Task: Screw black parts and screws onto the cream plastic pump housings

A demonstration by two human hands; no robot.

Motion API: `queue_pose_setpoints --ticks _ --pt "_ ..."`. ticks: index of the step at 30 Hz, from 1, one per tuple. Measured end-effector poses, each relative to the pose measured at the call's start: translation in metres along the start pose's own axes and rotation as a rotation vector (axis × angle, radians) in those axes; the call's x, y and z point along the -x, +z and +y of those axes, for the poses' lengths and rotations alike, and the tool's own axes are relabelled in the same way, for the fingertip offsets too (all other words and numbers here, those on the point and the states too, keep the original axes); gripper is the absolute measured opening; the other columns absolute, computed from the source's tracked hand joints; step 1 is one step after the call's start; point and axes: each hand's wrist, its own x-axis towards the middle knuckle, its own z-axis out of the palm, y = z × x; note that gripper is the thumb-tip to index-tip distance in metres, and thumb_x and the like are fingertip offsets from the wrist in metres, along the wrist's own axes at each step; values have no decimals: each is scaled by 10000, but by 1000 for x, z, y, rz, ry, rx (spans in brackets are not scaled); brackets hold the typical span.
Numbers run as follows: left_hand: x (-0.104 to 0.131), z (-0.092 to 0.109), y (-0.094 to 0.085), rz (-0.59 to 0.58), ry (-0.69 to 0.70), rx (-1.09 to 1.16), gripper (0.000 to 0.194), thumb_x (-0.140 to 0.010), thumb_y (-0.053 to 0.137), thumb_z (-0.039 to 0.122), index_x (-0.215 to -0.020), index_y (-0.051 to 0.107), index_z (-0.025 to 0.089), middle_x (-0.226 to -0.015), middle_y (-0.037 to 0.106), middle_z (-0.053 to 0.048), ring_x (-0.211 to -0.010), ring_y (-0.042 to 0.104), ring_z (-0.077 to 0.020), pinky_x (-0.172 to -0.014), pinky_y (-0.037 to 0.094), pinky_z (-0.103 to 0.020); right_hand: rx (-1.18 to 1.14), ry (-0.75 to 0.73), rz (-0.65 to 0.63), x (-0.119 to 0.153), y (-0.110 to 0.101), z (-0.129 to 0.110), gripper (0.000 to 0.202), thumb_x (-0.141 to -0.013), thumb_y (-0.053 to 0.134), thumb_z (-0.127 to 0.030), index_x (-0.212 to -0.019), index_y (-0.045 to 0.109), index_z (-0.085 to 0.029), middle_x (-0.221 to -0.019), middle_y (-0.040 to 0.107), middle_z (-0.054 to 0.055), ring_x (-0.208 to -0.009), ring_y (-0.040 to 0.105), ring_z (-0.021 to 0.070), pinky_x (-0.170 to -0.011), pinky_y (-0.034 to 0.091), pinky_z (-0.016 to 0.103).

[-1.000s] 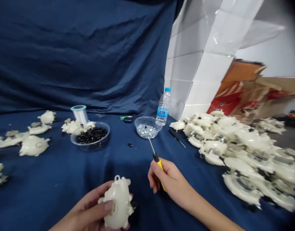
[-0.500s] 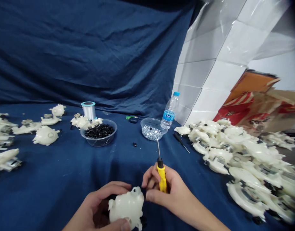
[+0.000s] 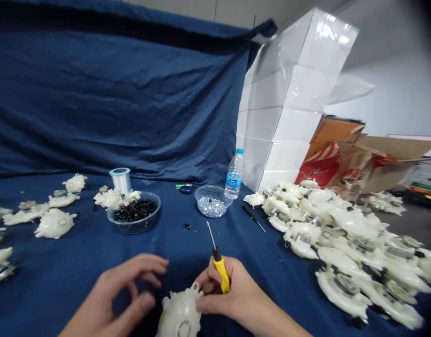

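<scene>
My right hand is closed around a screwdriver with a yellow handle, its metal shaft pointing up and away. Thumb and fingers of that same hand also pinch the edge of a white plastic animal-shaped toy body, which has a round ring mark and a small loop on top. The toy's lower end runs out of the picture. To its left, my left hand is apart from it, fingers spread and holding nothing.
A bowl of small black parts stands left of a bowl of silver screws and a water bottle. A second screwdriver lies near a large heap of white toy bodies. More toy bodies sit left, by a wire spool.
My left hand has let go of the toy body and moved left, opening. The toy is now in my right hand's fingers along with the screwdriver. The view has shifted up and right.
</scene>
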Motion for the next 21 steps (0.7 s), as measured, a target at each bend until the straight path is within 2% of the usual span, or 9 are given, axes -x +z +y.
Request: queue_pose_setpoints --ticks 2,4,6,7,8,10,15,19,21 --pt "-34 8 -29 94 120 -329 317 -857 641 533 -971 777 271 -1039 780 -64 -926 704 -314 -826 554 -356 0 7 9 -1 -1 1 610 -480 921 -165 -711 360 -219 -890 764 20 -660 626 105 -621 498 241" --pt "-76 14 -58 123 187 -540 350 -944 513 442 -1059 750 211 -1128 760 -56 -1082 669 -307 -949 511 -360 5 10 12 -1 -1 0 586 -499 900 -178 -717 358 -222 -878 760 17 -643 623 103 -602 505 242" --pt "-117 14 -79 38 181 -633 362 -995 445 342 -1014 747 145 -1085 752 -32 -1084 668 -284 -982 490 -360 14 9 13 -2 -1 0 566 -506 877 -191 -712 350 -224 -848 752 11 -613 612 97 -584 507 243" --pt "-134 11 -86 -44 166 -683 334 -1004 480 319 -972 741 112 -1023 745 -26 -1027 685 -264 -961 504 -369 21 9 15 -3 0 0 563 -499 867 -195 -706 345 -225 -829 745 5 -596 605 94 -570 503 241" --pt "-148 6 -89 -131 144 -729 211 -978 599 304 -962 715 129 -998 742 -58 -943 701 -216 -904 547 -411 30 9 19 -4 0 0 557 -494 857 -198 -702 341 -226 -821 740 0 -581 600 90 -558 498 240" --pt "-168 -5 -88 -282 107 -819 196 -956 664 316 -1013 691 130 -991 723 -50 -894 704 -212 -832 581 -403 51 11 24 -5 0 1 550 -481 843 -205 -701 340 -226 -815 734 -4 -557 592 86 -547 491 243" --pt "-183 -26 -72 -462 151 -1018 212 -956 666 315 -1068 671 135 -1042 698 -62 -915 690 -216 -820 584 -409 96 20 29 -8 -4 6 555 -454 828 -207 -711 337 -231 -835 729 9 -560 591 95 -545 469 254" --pt "-177 -24 -72 -560 286 -1083 185 -968 649 306 -1056 679 146 -1052 704 -62 -951 686 -218 -868 571 -427 119 23 20 -9 -5 6 528 -460 823 -204 -711 359 -234 -701 684 -23 -564 581 110 -546 445 255" --pt "-171 -20 -75 -565 348 -1105 172 -973 641 298 -1052 682 151 -1070 704 -64 -982 681 -223 -898 560 -439 125 25 24 -7 -5 4 514 -464 828 -207 -713 379 -230 -657 660 -40 -565 578 112 -553 442 253"
